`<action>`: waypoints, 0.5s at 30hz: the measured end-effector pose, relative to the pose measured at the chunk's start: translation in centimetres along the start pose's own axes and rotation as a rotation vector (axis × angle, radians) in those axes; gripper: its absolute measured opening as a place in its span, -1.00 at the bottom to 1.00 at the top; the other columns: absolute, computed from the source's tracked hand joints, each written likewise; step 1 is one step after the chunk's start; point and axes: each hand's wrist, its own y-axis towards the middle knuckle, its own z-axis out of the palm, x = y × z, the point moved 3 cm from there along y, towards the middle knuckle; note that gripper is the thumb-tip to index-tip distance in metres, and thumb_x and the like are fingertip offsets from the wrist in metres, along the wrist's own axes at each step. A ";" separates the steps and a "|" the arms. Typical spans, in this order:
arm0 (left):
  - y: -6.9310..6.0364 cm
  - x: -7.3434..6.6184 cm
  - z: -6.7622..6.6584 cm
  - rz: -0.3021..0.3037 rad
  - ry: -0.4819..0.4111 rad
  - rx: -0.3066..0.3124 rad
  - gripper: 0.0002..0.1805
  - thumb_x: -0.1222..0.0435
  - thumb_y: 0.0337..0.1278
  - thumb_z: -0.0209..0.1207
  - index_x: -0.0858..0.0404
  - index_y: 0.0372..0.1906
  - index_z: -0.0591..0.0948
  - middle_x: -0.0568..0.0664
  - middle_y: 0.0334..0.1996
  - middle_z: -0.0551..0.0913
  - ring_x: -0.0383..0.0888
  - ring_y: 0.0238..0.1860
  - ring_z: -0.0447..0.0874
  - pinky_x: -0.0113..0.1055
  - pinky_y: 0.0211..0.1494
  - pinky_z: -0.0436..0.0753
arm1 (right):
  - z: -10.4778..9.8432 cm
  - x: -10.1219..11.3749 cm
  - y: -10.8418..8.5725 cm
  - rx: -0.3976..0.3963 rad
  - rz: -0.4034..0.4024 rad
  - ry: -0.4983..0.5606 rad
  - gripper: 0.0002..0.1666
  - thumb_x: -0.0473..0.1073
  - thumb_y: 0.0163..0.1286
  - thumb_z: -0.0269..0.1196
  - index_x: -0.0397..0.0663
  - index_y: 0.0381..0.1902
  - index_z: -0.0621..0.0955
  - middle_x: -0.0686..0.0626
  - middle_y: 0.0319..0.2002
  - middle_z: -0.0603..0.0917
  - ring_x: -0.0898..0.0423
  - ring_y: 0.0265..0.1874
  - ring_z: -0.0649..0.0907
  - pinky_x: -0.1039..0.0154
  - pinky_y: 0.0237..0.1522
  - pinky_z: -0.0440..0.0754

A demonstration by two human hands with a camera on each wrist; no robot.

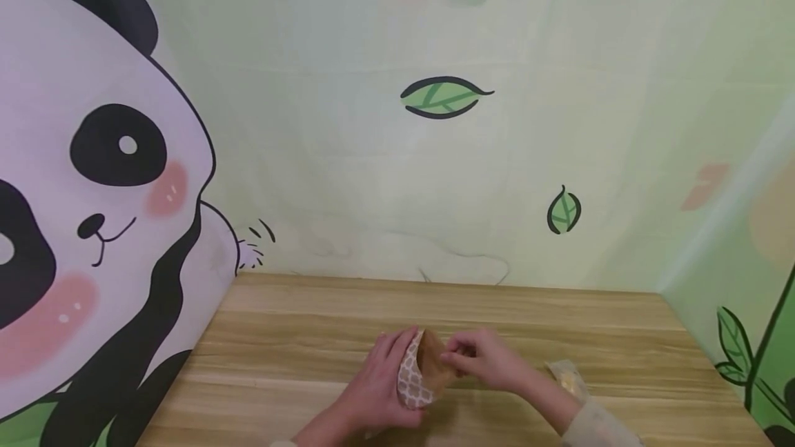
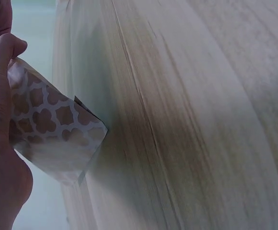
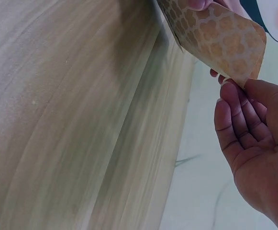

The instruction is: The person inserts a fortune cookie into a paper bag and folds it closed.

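Observation:
A small brown paper bag with a white lattice pattern is held above the table, its mouth gaping and its plain brown inside showing. Around its left side, my left hand grips the bag. My right hand pinches the right edge of the mouth between thumb and fingertips. From the left wrist, the patterned paper bag narrows to a corner just over the wood. The right wrist view shows the right hand at one corner of the bag. What is inside the bag cannot be seen.
A clear plastic packet with something yellowish inside lies on the wooden table, beside the right forearm. Behind the table hangs a pale green cloth backdrop printed with a panda and leaves.

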 end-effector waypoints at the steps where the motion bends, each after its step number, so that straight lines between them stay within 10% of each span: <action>1: 0.0 0.0 0.0 0.001 0.001 0.008 0.43 -0.03 -0.47 0.64 0.12 0.70 0.16 0.02 0.43 0.41 -0.09 0.32 0.42 -0.01 0.37 0.61 | 0.0 0.0 0.0 0.000 0.002 0.005 -0.81 -0.21 0.51 0.36 -0.10 -0.36 0.71 0.08 -0.51 0.71 0.31 -0.52 0.61 0.40 -0.49 0.59; 15: -0.3 0.1 0.8 -0.009 -0.027 0.058 0.38 -0.02 -0.37 0.61 0.08 0.71 0.17 -0.03 0.36 0.44 -0.11 0.29 0.44 -0.09 0.35 0.61 | -0.9 -2.4 -2.1 0.003 0.091 0.101 -0.84 -0.19 0.55 0.34 -0.19 -0.16 0.77 -0.08 -0.33 0.79 0.04 -0.37 0.78 0.11 -0.28 0.83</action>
